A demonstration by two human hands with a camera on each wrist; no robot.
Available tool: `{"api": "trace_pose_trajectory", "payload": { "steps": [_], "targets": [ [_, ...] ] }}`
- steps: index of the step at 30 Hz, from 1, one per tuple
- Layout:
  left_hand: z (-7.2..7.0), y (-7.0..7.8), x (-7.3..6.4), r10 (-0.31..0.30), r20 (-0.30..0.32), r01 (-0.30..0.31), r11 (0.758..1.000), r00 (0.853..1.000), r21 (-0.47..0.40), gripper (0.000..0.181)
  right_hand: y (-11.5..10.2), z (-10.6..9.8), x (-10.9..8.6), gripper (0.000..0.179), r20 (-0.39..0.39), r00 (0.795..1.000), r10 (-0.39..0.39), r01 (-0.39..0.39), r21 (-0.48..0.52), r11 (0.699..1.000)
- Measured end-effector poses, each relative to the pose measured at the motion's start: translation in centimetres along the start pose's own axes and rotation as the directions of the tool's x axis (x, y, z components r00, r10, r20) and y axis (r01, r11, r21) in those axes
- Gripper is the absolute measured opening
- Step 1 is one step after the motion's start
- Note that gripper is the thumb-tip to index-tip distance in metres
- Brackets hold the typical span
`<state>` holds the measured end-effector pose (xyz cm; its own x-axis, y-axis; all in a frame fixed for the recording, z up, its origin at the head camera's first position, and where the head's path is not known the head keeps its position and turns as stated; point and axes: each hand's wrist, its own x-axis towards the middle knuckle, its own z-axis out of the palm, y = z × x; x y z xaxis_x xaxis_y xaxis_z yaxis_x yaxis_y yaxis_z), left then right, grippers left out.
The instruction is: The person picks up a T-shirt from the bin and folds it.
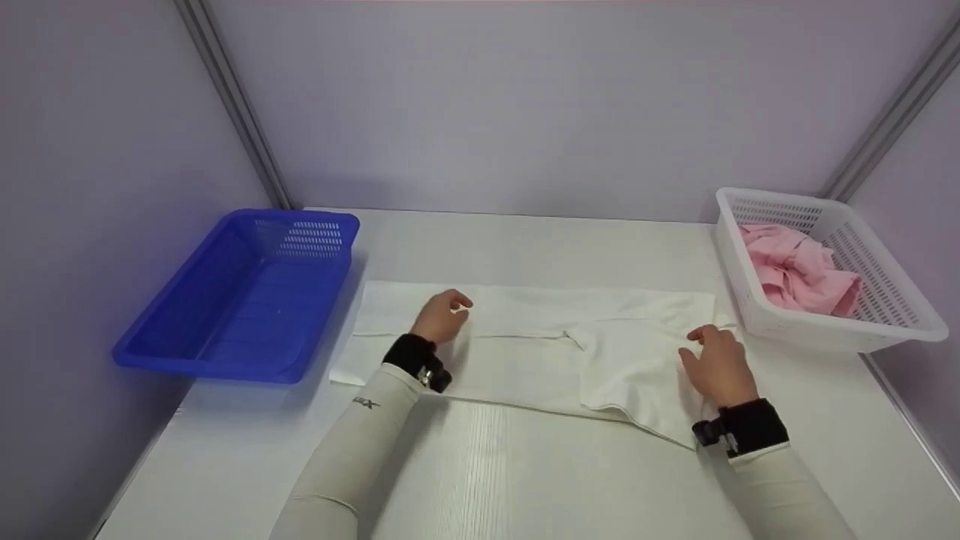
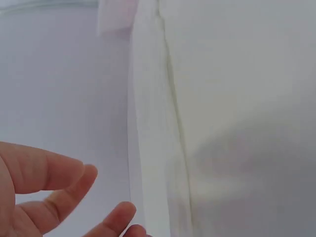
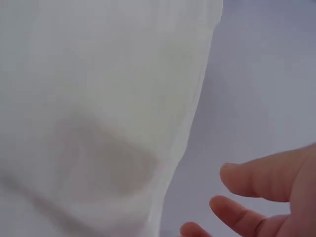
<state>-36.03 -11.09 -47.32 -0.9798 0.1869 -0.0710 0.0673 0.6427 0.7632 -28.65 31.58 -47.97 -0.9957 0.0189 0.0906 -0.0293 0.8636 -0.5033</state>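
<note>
A white garment (image 1: 525,367), seemingly a T-shirt, lies folded into a long strip across the table, with a wrinkled sleeve-like flap (image 1: 637,360) on its right part. My left hand (image 1: 442,315) hovers over the strip's left part, fingers loosely bent and holding nothing. In the left wrist view, that hand's fingers (image 2: 49,170) are apart from the cloth (image 2: 232,98), along which a fold line runs. Near the garment's right end is my right hand (image 1: 720,367), holding nothing. The right wrist view shows its thumb and fingers (image 3: 261,175) spread beside the cloth edge (image 3: 197,98).
On the left stands a blue plastic basket (image 1: 217,367) with nothing visible in it. A white basket (image 1: 840,334) at the back right holds crumpled pink cloth (image 1: 802,270). Pale partition walls (image 1: 525,112) close off the table's back and sides.
</note>
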Motion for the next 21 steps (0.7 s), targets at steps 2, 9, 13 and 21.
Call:
{"api": "trace_pose_trajectory", "payload": {
  "steps": [2,9,13,21],
  "targets": [
    [-1.3,-1.2,0.3,-0.026,-0.001,0.026,0.998,1.000,0.056,0.026,-2.0,1.0,-1.3,0.028,0.004,0.997,-0.074,0.074,-0.008,0.997],
    [-2.7,-3.9,0.2,-0.125,0.046,0.111,0.965,0.991,0.236,0.028,-6.5,5.2,-3.8,0.029,0.131,0.957,-0.260,0.276,-0.125,0.953],
    [-2.8,-4.2,0.0,-0.128,0.018,0.118,0.952,0.992,0.282,0.029,-6.8,6.3,-2.4,0.035,0.158,0.964,-0.213,0.239,-0.164,0.957],
    [-2.5,-3.4,-1.0,-0.128,0.021,0.107,0.898,0.992,0.427,0.032,-6.0,6.0,5.7,0.046,0.291,0.955,-0.065,0.132,-0.216,0.967]
  ]
}}
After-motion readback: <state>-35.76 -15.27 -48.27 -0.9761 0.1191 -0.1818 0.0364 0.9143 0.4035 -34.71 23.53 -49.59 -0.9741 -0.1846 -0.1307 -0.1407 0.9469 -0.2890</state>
